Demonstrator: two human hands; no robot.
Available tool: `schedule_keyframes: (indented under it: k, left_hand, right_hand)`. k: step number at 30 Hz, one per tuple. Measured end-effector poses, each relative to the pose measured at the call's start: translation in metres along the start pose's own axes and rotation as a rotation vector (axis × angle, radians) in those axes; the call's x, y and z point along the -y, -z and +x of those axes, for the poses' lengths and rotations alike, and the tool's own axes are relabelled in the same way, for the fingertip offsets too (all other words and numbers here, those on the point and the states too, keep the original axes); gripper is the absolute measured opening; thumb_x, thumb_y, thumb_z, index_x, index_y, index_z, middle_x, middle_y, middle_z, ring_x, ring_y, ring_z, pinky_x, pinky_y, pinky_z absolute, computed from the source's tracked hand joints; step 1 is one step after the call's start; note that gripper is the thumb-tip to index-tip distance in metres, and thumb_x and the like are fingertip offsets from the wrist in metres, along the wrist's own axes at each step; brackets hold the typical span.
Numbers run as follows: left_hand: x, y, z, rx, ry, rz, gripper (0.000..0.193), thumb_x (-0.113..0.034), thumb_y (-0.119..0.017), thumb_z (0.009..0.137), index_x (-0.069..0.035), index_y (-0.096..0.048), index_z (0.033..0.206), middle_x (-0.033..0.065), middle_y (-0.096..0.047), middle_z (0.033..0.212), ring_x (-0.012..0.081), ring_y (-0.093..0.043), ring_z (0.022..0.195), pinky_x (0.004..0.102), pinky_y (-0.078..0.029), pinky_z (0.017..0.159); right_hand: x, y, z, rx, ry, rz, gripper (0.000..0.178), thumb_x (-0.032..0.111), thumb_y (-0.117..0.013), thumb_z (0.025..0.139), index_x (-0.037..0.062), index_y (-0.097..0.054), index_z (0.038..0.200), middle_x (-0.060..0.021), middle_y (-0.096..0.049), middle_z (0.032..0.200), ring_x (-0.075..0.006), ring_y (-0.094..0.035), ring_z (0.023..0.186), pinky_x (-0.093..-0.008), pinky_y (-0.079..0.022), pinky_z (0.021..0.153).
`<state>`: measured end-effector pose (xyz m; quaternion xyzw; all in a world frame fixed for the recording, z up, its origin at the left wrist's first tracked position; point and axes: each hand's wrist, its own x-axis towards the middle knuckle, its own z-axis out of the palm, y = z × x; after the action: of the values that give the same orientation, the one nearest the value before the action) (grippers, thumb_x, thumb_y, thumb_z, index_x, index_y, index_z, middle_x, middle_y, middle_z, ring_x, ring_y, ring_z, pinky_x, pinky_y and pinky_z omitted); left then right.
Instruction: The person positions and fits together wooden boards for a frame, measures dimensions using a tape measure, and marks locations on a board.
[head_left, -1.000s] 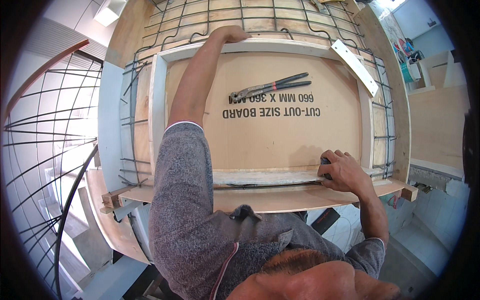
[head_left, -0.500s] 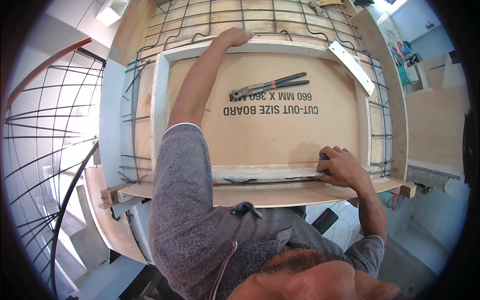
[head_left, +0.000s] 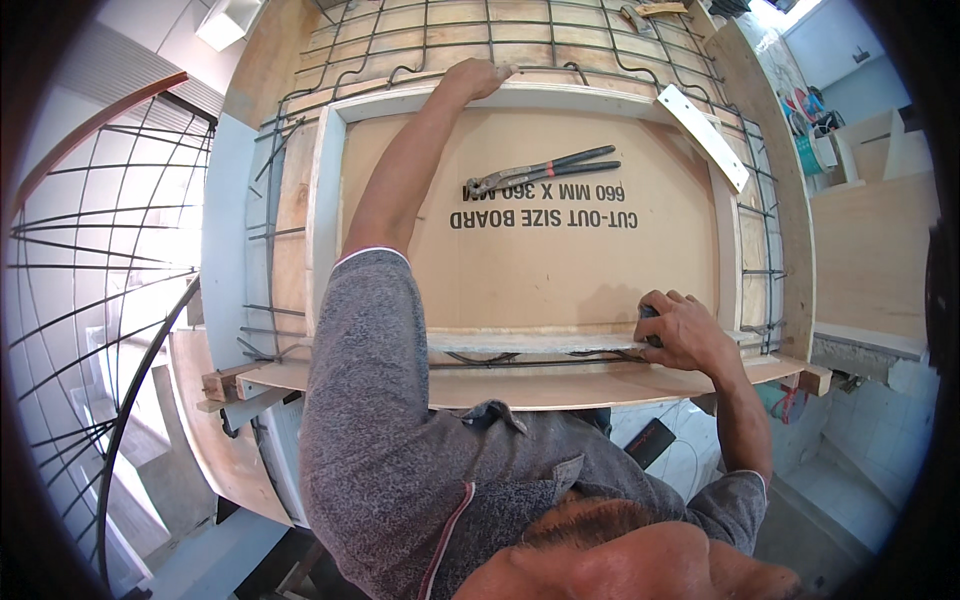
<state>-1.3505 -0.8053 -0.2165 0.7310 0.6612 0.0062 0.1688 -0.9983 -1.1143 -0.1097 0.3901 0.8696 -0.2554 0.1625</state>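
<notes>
My left hand [head_left: 476, 80] reaches over to the far board of a rectangular wooden frame [head_left: 600, 96], its fingers curled at the board's top edge. Whatever may be between those fingers is hidden. At the near board, toward its right end, my right hand [head_left: 692, 332] is closed around a small dark object [head_left: 648, 325], mostly covered by the fingers. A sheet of brown cardboard [head_left: 560, 280] with printing on it fills the inside of the frame. On it lie pincers [head_left: 545, 170] with dark handles, between my hands and touched by neither.
A grid of steel bars [head_left: 455, 42] runs beyond and around the frame. A white drilled strip [head_left: 704, 138] lies across its far right corner. Outer boards [head_left: 765, 180] enclose the grid. At the left stands a curved wire-mesh panel [head_left: 100, 250].
The view has shifted slightly. My left hand has slid a little to the right along the far board; my right hand keeps its place and its hold.
</notes>
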Motion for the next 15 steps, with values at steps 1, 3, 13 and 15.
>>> schedule_keyframes:
  k: [1, 3, 13, 15]
  left_hand:
    - [0.001, 0.0, 0.0, 0.009, 0.02, 0.0, 0.071, -0.06, -0.026, 0.092, -0.002, -0.065, 0.106, 0.0202, -0.062, 0.111, 0.0356, -0.057, 0.105, 0.0459, -0.044, 0.09]
    - [-0.002, 0.001, -0.005, -0.023, 0.038, -0.008, 0.071, -0.059, -0.026, 0.092, -0.002, -0.066, 0.103, 0.0205, -0.063, 0.107, 0.0358, -0.059, 0.101, 0.0462, -0.045, 0.088]
    - [-0.01, 0.001, -0.02, -0.126, 0.041, 0.002, 0.067, -0.056, -0.028, 0.09, -0.002, -0.069, 0.097, 0.0194, -0.066, 0.098, 0.0352, -0.062, 0.094, 0.0448, -0.047, 0.083]
    - [-0.008, 0.002, -0.02, -0.119, 0.038, 0.006, 0.067, -0.055, -0.028, 0.09, -0.002, -0.069, 0.095, 0.0198, -0.066, 0.097, 0.0354, -0.062, 0.094, 0.0449, -0.047, 0.083]
  right_hand:
    - [0.0, 0.0, 0.0, 0.001, 0.001, -0.004, 0.014, 0.026, -0.069, 0.073, 0.0157, -0.068, 0.082, -0.0083, -0.056, 0.105, -0.0289, -0.056, 0.097, -0.042, -0.045, 0.083]
    - [-0.001, -0.003, -0.002, -0.012, 0.002, -0.009, 0.014, 0.026, -0.069, 0.073, 0.0156, -0.068, 0.082, -0.0082, -0.056, 0.105, -0.0288, -0.056, 0.097, -0.0419, -0.046, 0.083]
    - [-0.005, -0.003, -0.001, 0.003, -0.01, -0.016, 0.014, 0.026, -0.067, 0.073, 0.0165, -0.068, 0.083, -0.0086, -0.056, 0.106, -0.028, -0.057, 0.096, -0.0421, -0.046, 0.083]
    - [-0.005, -0.003, -0.001, 0.013, -0.013, -0.018, 0.014, 0.027, -0.067, 0.074, 0.017, -0.068, 0.083, -0.0087, -0.056, 0.107, -0.0281, -0.057, 0.097, -0.042, -0.046, 0.083]
